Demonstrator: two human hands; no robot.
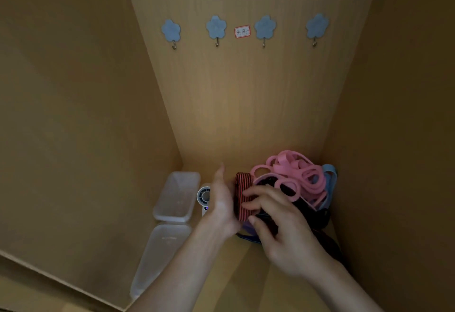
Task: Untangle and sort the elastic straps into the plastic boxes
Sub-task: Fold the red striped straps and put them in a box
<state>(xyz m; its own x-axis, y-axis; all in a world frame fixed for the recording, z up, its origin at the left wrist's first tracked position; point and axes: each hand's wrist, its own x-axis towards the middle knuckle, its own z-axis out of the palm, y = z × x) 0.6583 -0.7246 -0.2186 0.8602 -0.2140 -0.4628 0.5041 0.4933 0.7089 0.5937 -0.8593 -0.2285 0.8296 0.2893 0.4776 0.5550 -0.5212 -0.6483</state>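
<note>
cabinet (pixel 246 102): pale wood panels fill the frame, with a back wall at centre, side walls to left and right, and a floor along the bottom.
strap tangle (pixel 295 173): heaped in the lower right corner of the floor against the back and right walls. Broad pink loops lie on top, light blue bands at the right edge, and black and purple bands underneath. The loops are knotted through one another.
right hand (pixel 285 233): enters from the lower right with fingers curled. The fingertips lie on the striped strap and the thumb is below them, pinching it at the tangle's left edge.
left hand (pixel 222 203): lower centre, seen edge-on with fingers straight and together, pointing up. The palm is pressed against the striped strap's left side.
near box (pixel 160 250): clear plastic, long, lying along the left wall at lower left.
far box (pixel 178 196): clear plastic, just behind the near box.
striped strap (pixel 243 183): red with thin black lines, a flat loop standing between the two hands.
hooks (pixel 216 27): four blue flower-shaped hooks in a row across the upper back wall.
small white device (pixel 203 196): has a round ring and sits between the far box and the left hand.
label (pixel 242 31): red-bordered and white, between the middle hooks. Its writing is unreadable.
</note>
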